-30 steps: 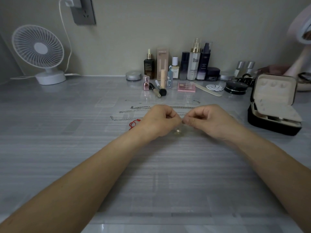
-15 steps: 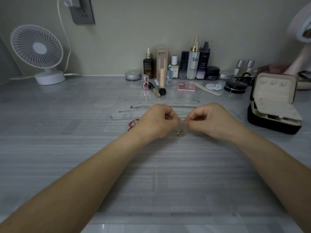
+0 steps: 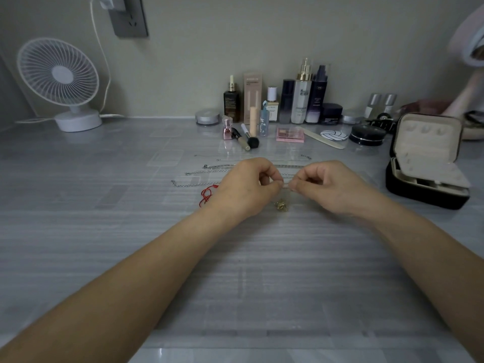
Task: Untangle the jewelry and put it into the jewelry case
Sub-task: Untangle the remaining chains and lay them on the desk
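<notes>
Fingers (image 3: 278, 183) of left hand (image 3: 246, 191) and right hand (image 3: 331, 188) pinch a necklace (image 3: 280, 205), strand stretched left to right, its gold clump just below the gap, mid-table (image 3: 235, 271). Chains (image 3: 199, 183) lie beyond; the open case (image 3: 424, 163), by the right edge, is nearer the right hand.

A home dressing table: a grey tabletop (image 3: 78, 205) set against a plain wall, with a row of skincare bottles (image 3: 301, 93), a makeup brush (image 3: 250, 137), a pink palette (image 3: 290, 134) and a nail file (image 3: 323, 138), a round pink-rimmed mirror (image 3: 468, 48) at the right edge, an open jewelry case (image 3: 424, 158), and a small desk fan (image 3: 59, 74) wired to a wall socket (image 3: 129, 15)
</notes>
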